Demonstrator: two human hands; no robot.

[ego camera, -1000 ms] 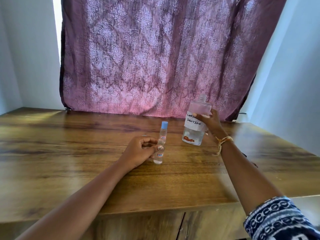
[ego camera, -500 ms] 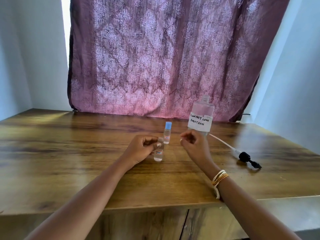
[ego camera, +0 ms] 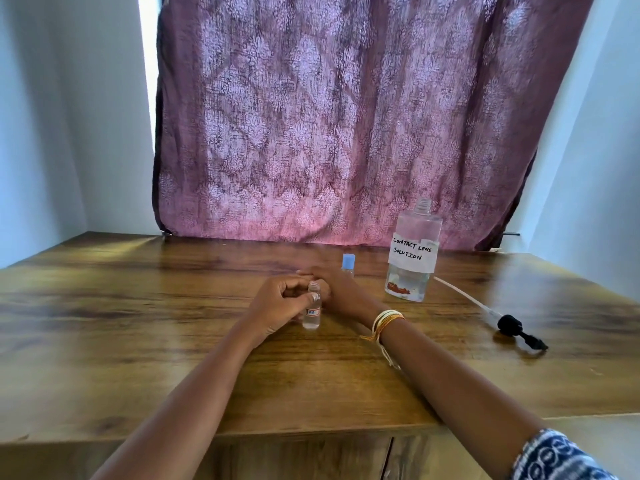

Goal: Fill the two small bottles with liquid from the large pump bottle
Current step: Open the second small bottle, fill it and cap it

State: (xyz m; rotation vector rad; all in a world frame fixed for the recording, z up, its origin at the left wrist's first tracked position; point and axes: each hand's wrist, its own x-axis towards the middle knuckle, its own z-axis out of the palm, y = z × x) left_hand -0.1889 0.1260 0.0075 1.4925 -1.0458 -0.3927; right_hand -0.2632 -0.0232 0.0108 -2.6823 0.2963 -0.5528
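**Big bottle set down, both hands now at the open vial**

Curtain (ego camera: 346,116), mauve and patterned, hangs behind a wooden surface (ego camera: 138,341).

Large bottle (ego camera: 412,258), labelled contact lens solution, stands upright at the back right with its neck open. A second ago the right hand held it in the air; it is now released and on the wood. Liquid sits low in it.

Pump head (ego camera: 509,322) lies on its side to the right with its tube pointing back toward the big bottle.

Left hand (ego camera: 277,306): fingers curled, pinching the near small bottle (ego camera: 311,311) by its neck. That bottle is upright, uncapped and looks mostly full.

Right hand (ego camera: 337,289) has moved in behind that bottle, close against the left. Whether its fingers grip anything I cannot tell.

Second small bottle (ego camera: 348,263), blue cap on, stands just behind the right hand.

Reading: pouring appears done for this vial; capping likely follows.
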